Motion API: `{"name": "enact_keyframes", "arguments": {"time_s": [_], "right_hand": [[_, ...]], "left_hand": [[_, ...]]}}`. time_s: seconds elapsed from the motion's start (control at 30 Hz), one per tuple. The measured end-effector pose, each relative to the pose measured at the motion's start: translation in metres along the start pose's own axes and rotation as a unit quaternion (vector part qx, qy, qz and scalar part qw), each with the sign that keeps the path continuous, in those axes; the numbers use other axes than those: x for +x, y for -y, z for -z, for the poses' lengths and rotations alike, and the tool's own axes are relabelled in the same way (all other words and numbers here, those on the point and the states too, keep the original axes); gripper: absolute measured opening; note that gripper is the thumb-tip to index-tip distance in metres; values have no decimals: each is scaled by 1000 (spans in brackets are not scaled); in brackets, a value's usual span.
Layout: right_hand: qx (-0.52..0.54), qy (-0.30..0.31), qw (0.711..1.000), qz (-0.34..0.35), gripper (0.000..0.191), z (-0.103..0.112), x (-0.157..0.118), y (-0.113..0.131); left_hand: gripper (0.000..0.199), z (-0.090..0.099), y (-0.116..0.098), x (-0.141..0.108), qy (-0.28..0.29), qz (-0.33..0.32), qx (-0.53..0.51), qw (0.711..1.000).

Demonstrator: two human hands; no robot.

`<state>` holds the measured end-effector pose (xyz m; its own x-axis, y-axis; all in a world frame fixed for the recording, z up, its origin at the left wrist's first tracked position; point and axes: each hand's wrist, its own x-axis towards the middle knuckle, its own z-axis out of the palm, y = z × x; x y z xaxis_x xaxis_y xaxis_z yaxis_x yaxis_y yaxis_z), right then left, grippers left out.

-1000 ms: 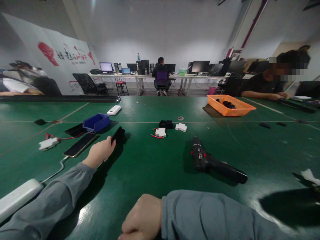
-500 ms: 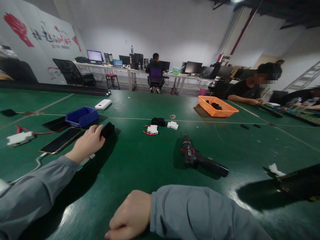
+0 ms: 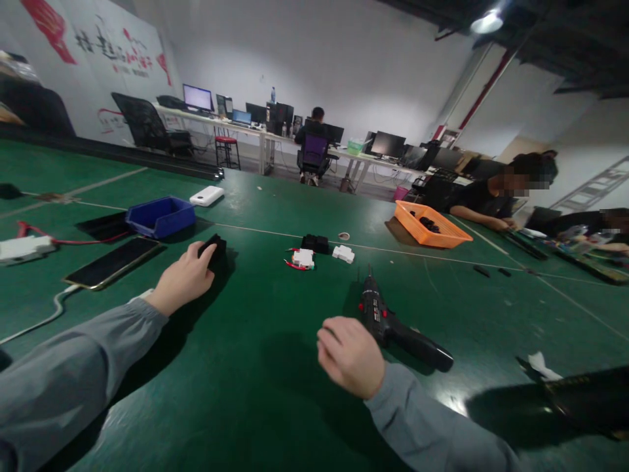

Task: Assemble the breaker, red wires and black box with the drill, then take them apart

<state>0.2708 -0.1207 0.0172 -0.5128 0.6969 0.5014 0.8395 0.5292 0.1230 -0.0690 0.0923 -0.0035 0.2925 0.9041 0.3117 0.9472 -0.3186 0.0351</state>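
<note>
My left hand (image 3: pixel 189 275) grips a black block-like part (image 3: pixel 216 252), its thumb and fingers on the near end. My right hand (image 3: pixel 351 354) hovers over the table just left of a black cordless drill (image 3: pixel 383 318), with fingers loosely bent and nothing visible in them. The drill lies on its side, its bit pointing away from me. Farther off, a black part (image 3: pixel 315 244) lies beside a white module with red wires (image 3: pixel 302 259) and another white piece (image 3: pixel 343 254).
On the left are a blue bin (image 3: pixel 161 219), a phone (image 3: pixel 113 263) with a cable, a white box (image 3: pixel 207 196) and a white module (image 3: pixel 27 249). An orange basket (image 3: pixel 432 226) holds black parts. A dark cylinder (image 3: pixel 594 400) stands at right. A co-worker (image 3: pixel 484 190) sits beyond.
My right hand has risen from the near edge and moved forward and right, towards the drill, its fist loosening. My left hand stays on the black part. The view has tilted.
</note>
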Motion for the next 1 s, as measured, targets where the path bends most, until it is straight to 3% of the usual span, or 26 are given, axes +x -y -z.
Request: {"name": "enact_keyframes", "arguments": {"time_s": [0.07, 0.17, 0.3, 0.43, 0.7, 0.8, 0.93, 1.0], "right_hand": [[-67, 12, 993, -97, 20, 4, -15, -27], [-107, 29, 979, -169, 27, 0, -31, -53], [-93, 31, 977, -189, 23, -10, -33, -60], [-93, 35, 972, -214, 15, -17, -26, -64], [-166, 67, 942, -285, 19, -29, -4, -105], [-158, 67, 949, -265, 20, -35, 19, -100], [-76, 83, 974, -196, 21, -55, 61, -69], [-39, 95, 974, -201, 22, -69, 79, -55]], "left_hand": [[63, 1, 4, 3, 5, 7, -20, 1000], [63, 2, 12, 7, 24, 4, -38, 999], [63, 1, 19, 10, 41, -10, -42, 998], [64, 0, 19, 8, 23, -21, -40, 999], [66, -1, 17, 4, 22, -5, -47, 999], [66, -1, 18, 3, 23, -3, -63, 998], [64, -2, 19, 3, 15, -8, -60, 998], [63, -3, 19, 3, 12, -9, -55, 998]]}}
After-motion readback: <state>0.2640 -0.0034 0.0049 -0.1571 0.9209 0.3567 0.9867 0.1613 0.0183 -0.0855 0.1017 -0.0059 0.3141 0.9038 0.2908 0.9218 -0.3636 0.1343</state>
